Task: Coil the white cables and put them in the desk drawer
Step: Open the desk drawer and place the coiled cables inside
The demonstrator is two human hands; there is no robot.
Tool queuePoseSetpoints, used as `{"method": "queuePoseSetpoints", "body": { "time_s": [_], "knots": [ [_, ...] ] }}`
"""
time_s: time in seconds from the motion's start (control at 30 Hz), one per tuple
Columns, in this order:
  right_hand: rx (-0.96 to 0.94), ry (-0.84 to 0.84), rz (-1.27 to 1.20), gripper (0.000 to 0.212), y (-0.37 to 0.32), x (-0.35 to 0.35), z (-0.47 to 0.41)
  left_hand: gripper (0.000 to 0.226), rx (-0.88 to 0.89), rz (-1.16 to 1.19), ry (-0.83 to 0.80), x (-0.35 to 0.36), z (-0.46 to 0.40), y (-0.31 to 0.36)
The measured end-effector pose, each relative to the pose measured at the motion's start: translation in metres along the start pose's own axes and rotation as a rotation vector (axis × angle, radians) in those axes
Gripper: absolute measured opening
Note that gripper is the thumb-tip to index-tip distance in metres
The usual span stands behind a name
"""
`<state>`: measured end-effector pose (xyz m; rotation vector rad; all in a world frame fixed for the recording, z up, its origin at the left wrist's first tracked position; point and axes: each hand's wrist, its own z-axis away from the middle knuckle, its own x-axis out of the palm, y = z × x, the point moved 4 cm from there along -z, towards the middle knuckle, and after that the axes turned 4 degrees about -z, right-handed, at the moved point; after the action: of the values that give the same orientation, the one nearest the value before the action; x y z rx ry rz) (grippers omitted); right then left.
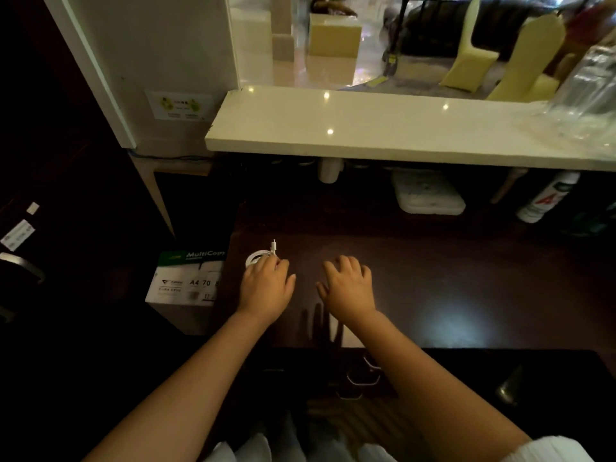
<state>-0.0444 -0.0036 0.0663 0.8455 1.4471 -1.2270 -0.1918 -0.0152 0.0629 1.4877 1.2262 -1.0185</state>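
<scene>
Left hand [266, 288] palm down, fingers curled over coiled white cable [258, 257] on dark desk [433, 278], near left edge. Right hand [348, 288] relaxed, fingers spread flat, grasping nothing. Paper box [186, 281] left of desk.

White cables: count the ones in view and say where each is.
1. A coiled white cable lies on the dark desk under the left hand's fingertips, plug end pointing away. Others may be hidden beneath the hands.

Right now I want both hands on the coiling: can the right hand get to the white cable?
Probably yes. The right hand rests open on the dark desk, nothing between it and the white cable under the left hand.
</scene>
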Motion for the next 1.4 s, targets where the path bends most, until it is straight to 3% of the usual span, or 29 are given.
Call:
{"method": "queuePoseSetpoints", "body": {
  "time_s": [0.3,0.5,0.77,1.03,1.3,1.4],
  "knots": [
    [-0.038,0.028,0.034,0.049,0.048,-0.006,0.075,0.043,-0.016,-0.031,0.042,0.008,0.05,0.052],
    [-0.016,0.078,0.032,0.048,0.074,0.01,0.113,0.049,-0.015,-0.033,-0.059,0.027,0.072,0.08],
    [0.058,0.107,0.039,0.049,0.115,0.088,0.147,0.058,0.028,-0.052,-0.234,0.103,0.094,0.085],
    [0.043,0.036,0.142,0.061,0.147,0.167,0.151,0.064,0.029,-0.083,-0.186,0.144,0.115,0.075],
    [0.147,-0.221,0.121,0.069,0.171,0.216,0.133,0.069,0.009,-0.118,-0.116,0.156,0.131,0.073],
    [0.159,-0.236,0.071,0.072,0.174,0.226,0.135,0.069,-0.037,-0.119,-0.105,0.156,0.133,0.078]
  ]
}}
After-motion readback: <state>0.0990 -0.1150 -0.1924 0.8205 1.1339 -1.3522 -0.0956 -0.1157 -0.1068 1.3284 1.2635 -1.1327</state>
